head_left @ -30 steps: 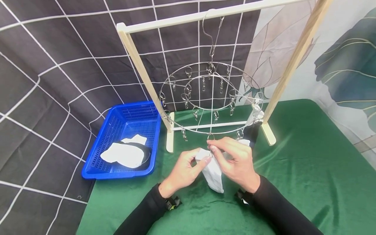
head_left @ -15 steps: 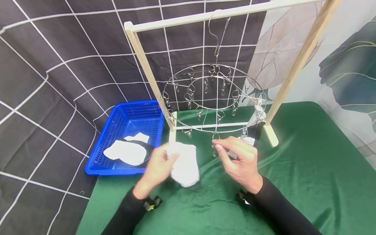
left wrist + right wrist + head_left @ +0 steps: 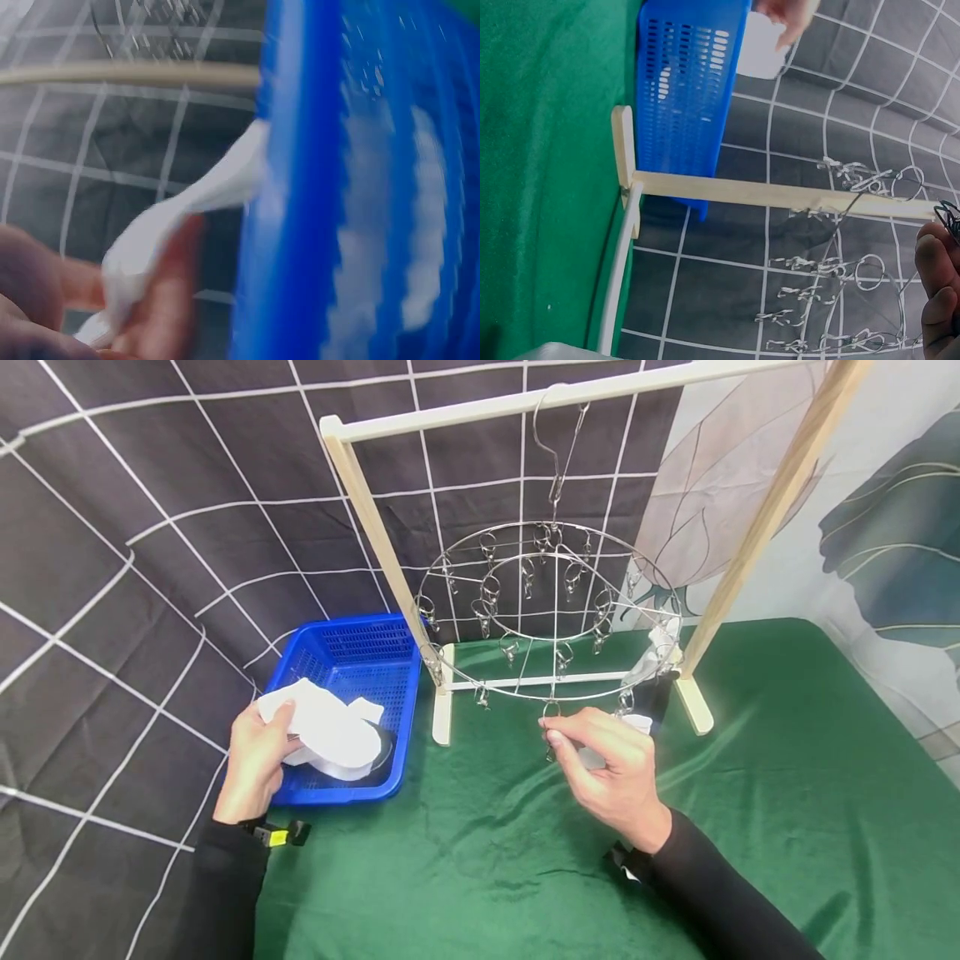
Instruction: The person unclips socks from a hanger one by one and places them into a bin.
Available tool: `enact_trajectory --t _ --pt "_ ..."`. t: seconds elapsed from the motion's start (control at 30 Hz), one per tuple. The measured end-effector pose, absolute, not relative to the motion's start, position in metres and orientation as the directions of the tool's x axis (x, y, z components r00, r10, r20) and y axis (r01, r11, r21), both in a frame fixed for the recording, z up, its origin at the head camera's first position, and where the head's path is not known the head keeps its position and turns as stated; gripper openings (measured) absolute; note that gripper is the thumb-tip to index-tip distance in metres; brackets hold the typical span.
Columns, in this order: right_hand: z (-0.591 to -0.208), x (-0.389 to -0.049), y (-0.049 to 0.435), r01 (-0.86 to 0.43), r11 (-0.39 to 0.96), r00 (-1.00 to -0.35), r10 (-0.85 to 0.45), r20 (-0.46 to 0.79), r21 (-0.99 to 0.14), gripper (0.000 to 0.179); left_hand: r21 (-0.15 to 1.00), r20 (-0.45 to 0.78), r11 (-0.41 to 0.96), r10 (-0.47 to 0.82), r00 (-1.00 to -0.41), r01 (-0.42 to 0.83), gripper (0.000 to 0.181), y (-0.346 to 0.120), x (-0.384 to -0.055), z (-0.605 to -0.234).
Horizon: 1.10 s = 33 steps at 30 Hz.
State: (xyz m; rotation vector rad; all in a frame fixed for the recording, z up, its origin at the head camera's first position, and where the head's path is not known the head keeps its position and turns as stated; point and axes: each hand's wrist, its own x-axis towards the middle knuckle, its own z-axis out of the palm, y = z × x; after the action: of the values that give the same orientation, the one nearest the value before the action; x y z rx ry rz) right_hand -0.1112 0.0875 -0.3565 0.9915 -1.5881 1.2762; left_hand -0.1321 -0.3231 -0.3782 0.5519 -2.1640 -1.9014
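Note:
My left hand [image 3: 255, 760] grips a white sock [image 3: 322, 718] by one end, over the near left part of the blue basket [image 3: 411, 718]. In the left wrist view the sock [image 3: 157, 232] stretches from between the fingers to beyond the basket rim. Under it in the basket lie other white cloth and a dark piece [image 3: 386, 747], partly covered. My right hand [image 3: 611, 768] pinches a small metal clip [image 3: 551, 753] at the front of the round wire hanger [image 3: 555, 697]. The right wrist view shows only its fingertips, at the right edge, against the wire [image 3: 949, 217].
The hanger hangs by a hook [image 3: 542, 439] from a wooden stand [image 3: 367, 514], with several clips around its two rings. A white and black sock [image 3: 656, 660] hangs at its right side. Green cloth [image 3: 465, 868] covers the table, and a dark grid-patterned curtain [image 3: 247, 468] rises behind.
My left hand has pulled the white sock away from the clip and carried it left, over the basket. The right hand stays at the clip.

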Motion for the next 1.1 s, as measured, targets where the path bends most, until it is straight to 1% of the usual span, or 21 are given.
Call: enact_trajectory --t 0.07,0.17,0.27,0.33,0.4,0.47,0.5,0.57,0.63,0.67,0.7,0.73,0.8,0.87,0.9,0.93,0.97,1.03,1.1 --pt "-0.356 -0.111 0.088 -0.937 0.166 -0.323 -0.073 0.943 -0.308 0.010 0.944 -0.104 0.250 -0.398 -0.912 -0.217 0.054 -0.332 -0.132 -0.382" --pt "-0.355 -0.112 0.088 -0.940 0.171 -0.313 -0.078 0.947 -0.297 0.010 0.833 -0.082 0.473 -0.409 -0.909 -0.288 0.060 -0.340 -0.130 -0.385" --pt "-0.353 -0.113 0.089 -0.940 0.188 -0.302 -0.077 0.950 -0.284 0.009 0.735 -0.010 0.598 -0.461 -0.887 -0.319 0.059 -0.342 -0.127 -0.382" --pt "-0.353 -0.114 0.090 -0.940 0.200 -0.296 -0.073 0.952 -0.277 0.009 0.687 0.064 0.659 -0.476 -0.877 -0.307 0.055 -0.342 -0.125 -0.377" --pt "-0.353 -0.115 0.091 -0.939 0.209 -0.292 -0.073 0.954 -0.271 0.009 0.648 0.183 0.717 -0.474 -0.861 -0.257 0.051 -0.339 -0.124 -0.372" --pt "-0.355 -0.115 0.091 -0.937 0.229 -0.287 -0.080 0.955 -0.263 0.010 0.597 0.333 0.786 -0.423 -0.843 -0.158 0.044 -0.331 -0.124 -0.369" --pt "-0.356 -0.115 0.092 -0.935 0.245 -0.285 -0.086 0.955 -0.257 0.011 0.570 0.409 0.816 -0.378 -0.830 -0.091 0.039 -0.325 -0.124 -0.368" --pt "-0.359 -0.115 0.093 -0.930 0.277 -0.281 -0.103 0.954 -0.243 0.014 0.497 0.551 0.863 -0.233 -0.801 0.090 0.031 -0.307 -0.124 -0.365" --pt "-0.363 -0.116 0.094 -0.921 0.313 -0.281 -0.121 0.952 -0.232 0.016 0.413 0.661 0.854 -0.044 -0.749 0.315 0.025 -0.282 -0.123 -0.359" --pt "-0.365 -0.117 0.094 -0.916 0.329 -0.283 -0.127 0.951 -0.228 0.018 0.373 0.703 0.824 0.050 -0.709 0.427 0.024 -0.266 -0.121 -0.355" --pt "-0.367 -0.118 0.094 -0.912 0.342 -0.285 -0.133 0.949 -0.226 0.018 0.325 0.745 0.780 0.138 -0.653 0.535 0.023 -0.249 -0.120 -0.350" --pt "-0.368 -0.119 0.095 -0.908 0.354 -0.289 -0.137 0.948 -0.226 0.019 0.264 0.781 0.730 0.222 -0.583 0.631 0.023 -0.232 -0.118 -0.345" --pt "-0.371 -0.120 0.095 -0.898 0.373 -0.306 -0.142 0.941 -0.235 0.020 0.135 0.840 0.629 0.337 -0.426 0.765 0.021 -0.197 -0.115 -0.333" --pt "-0.374 -0.120 0.095 -0.889 0.381 -0.330 -0.148 0.932 -0.254 0.021 0.013 0.867 0.546 0.411 -0.282 0.838 0.021 -0.165 -0.114 -0.322" --pt "-0.375 -0.120 0.095 -0.885 0.382 -0.343 -0.151 0.927 -0.266 0.023 -0.039 0.867 0.522 0.441 -0.231 0.852 0.021 -0.152 -0.115 -0.318" --pt "-0.375 -0.120 0.095 -0.882 0.382 -0.354 -0.153 0.922 -0.275 0.023 -0.079 0.862 0.507 0.467 -0.197 0.858 0.022 -0.141 -0.116 -0.314" --pt "-0.376 -0.120 0.095 -0.881 0.379 -0.363 -0.157 0.918 -0.284 0.024 -0.104 0.854 0.500 0.488 -0.181 0.860 0.023 -0.131 -0.117 -0.311" --pt "-0.378 -0.120 0.094 -0.881 0.371 -0.373 -0.164 0.913 -0.293 0.025 -0.131 0.834 0.508 0.521 -0.183 0.851 0.027 -0.118 -0.120 -0.310" --pt "-0.378 -0.119 0.093 -0.883 0.371 -0.371 -0.173 0.913 -0.288 0.027 -0.147 0.815 0.534 0.542 -0.204 0.832 0.028 -0.112 -0.123 -0.313"
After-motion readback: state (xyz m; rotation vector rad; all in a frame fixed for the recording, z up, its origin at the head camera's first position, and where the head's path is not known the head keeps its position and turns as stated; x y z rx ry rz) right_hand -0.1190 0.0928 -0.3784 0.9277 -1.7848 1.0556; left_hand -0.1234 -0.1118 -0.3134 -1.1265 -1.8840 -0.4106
